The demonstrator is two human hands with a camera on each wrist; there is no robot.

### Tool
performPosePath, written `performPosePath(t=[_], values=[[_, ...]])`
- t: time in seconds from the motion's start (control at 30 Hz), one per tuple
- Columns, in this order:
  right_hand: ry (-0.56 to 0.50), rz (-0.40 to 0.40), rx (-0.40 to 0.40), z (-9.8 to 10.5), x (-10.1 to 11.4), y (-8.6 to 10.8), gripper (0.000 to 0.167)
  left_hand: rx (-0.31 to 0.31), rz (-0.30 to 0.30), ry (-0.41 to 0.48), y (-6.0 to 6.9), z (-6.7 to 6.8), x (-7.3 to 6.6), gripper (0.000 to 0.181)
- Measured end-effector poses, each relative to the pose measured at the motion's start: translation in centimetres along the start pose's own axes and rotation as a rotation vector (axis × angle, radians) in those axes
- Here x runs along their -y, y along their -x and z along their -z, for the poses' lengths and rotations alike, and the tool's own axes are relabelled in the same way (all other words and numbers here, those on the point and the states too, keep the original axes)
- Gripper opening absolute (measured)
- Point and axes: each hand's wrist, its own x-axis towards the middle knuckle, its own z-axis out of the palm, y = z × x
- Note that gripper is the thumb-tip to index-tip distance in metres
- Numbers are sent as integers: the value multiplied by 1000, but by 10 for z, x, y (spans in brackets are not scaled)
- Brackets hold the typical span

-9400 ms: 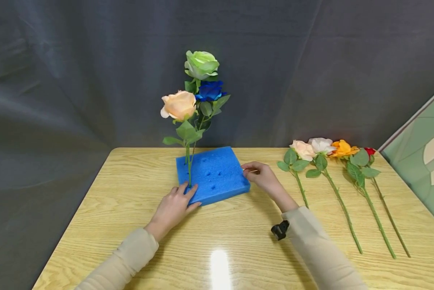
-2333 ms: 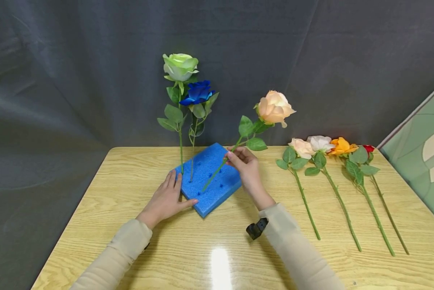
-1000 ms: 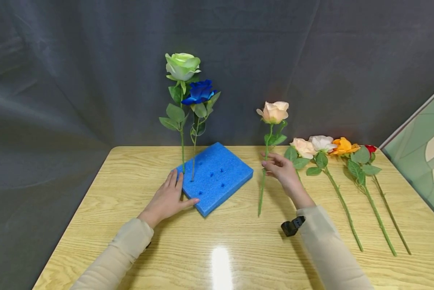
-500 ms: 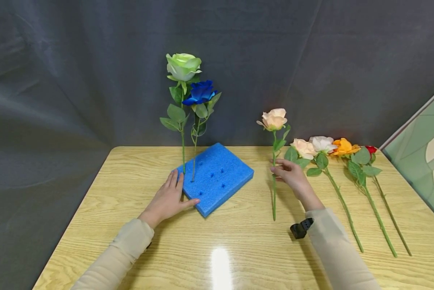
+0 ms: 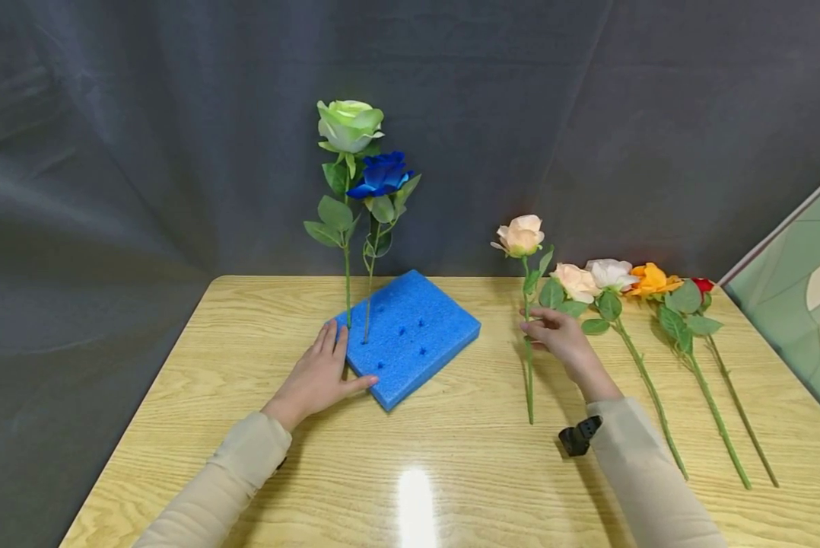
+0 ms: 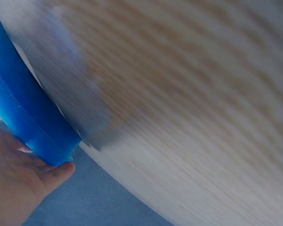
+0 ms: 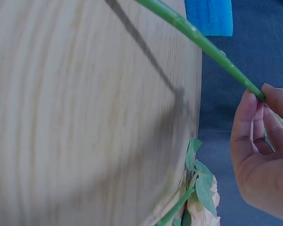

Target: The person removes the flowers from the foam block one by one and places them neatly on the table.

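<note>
- Green fabric rose point(image 5: 350, 127) and blue fabric rose point(image 5: 383, 175) stand in blue foam point(image 5: 410, 365).
- Left hand point(image 5: 317, 380) lies spread; right hand point(image 5: 566, 344) pinches peach fabric rose point(image 5: 522, 236).
- Pink-white-orange-red rose group point(image 5: 610, 274) lies unplaced.

Looks like a staged recording corner; room type unclear. Dark grey cloth backdrop point(image 5: 465, 114) behind and left of wood-grain tabletop point(image 5: 465, 464), green patterned panel point(image 5: 783, 289) right of it, wrist-worn camera point(image 5: 577, 439) above it.

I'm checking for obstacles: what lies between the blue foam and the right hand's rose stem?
Only bare tabletop separates the foam from the stem, in the head view.
</note>
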Motion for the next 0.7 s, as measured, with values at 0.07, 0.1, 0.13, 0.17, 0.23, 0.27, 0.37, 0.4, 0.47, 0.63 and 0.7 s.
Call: performPosePath(t=[0.07, 0.1, 0.13, 0.17, 0.23, 0.27, 0.37, 0.4, 0.47, 0.63, 0.7], values=[[7, 1, 8, 1, -1, 1, 57, -1, -1, 1, 0, 0, 0, 108], [12, 2, 13, 2, -2, 1, 58, 0, -1, 1, 0, 0, 0, 108], [15, 3, 17, 3, -2, 1, 58, 0, -1, 1, 0, 1, 0, 108], [22, 2, 21, 5, -3, 1, 58, 1, -1, 1, 0, 1, 0, 108], [38, -1, 33, 7, -4, 2, 58, 0, -2, -2, 0, 1, 0, 108], [46, -5, 37, 8, -4, 2, 58, 1, -1, -1, 0, 1, 0, 108], [73, -18, 46, 12, -5, 4, 58, 3, 2, 3, 0, 1, 0, 107], [77, -25, 48, 14, -6, 4, 59, 4, 3, 5, 0, 1, 0, 107], [88, -34, 53, 16, -6, 5, 60, 6, 5, 8, 0, 1, 0, 107], [96, -50, 61, 20, -9, 6, 61, 7, 3, 4, 1, 0, 0, 108], [95, -54, 60, 20, -10, 6, 60, 9, 3, 3, 0, 1, 1, 107]])
